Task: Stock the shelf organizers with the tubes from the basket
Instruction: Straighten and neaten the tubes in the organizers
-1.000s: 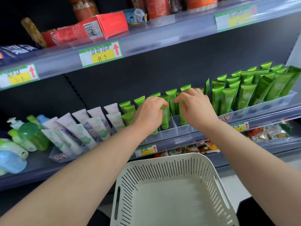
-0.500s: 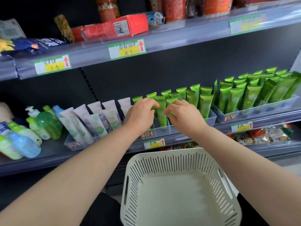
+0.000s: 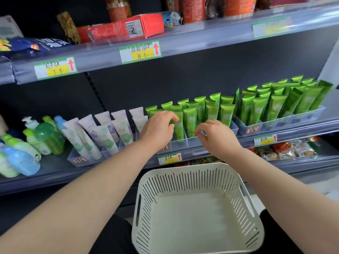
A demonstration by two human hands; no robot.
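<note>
Green plastic tubes [image 3: 211, 114] are being kept upright in rows by the clear organizer [image 3: 191, 143] directly ahead of both hands. The front green tube [image 3: 179, 129] is being pinched near its upper left edge by the left hand [image 3: 157, 131], with the index finger curled over the crimped end and the thumb set against the side. The right hand [image 3: 218, 138] is being held just right of that tube, at the organizer's front wall. Its fingers are curled and the thumb and index tips are drawn together; whether anything is being gripped cannot be told. The white slotted basket [image 3: 183, 180] is being viewed below the hands, between the forearms and nearer the body, and no tube is being shown inside it.

Pale lilac tubes [image 3: 110, 132] are being displayed left of the left hand. A second organizer [image 3: 286, 120], packed with more green tubes, is being displayed right of the right hand.

Judged from this layout, the last tube is being seated or straightened in a front slot, and the stocking is being brought to its end. The next move calls for the tube to be set fully down between its dividers and released gently. Both hands should then be drawn back toward the basket without the leaning neighbours being tipped.
</note>
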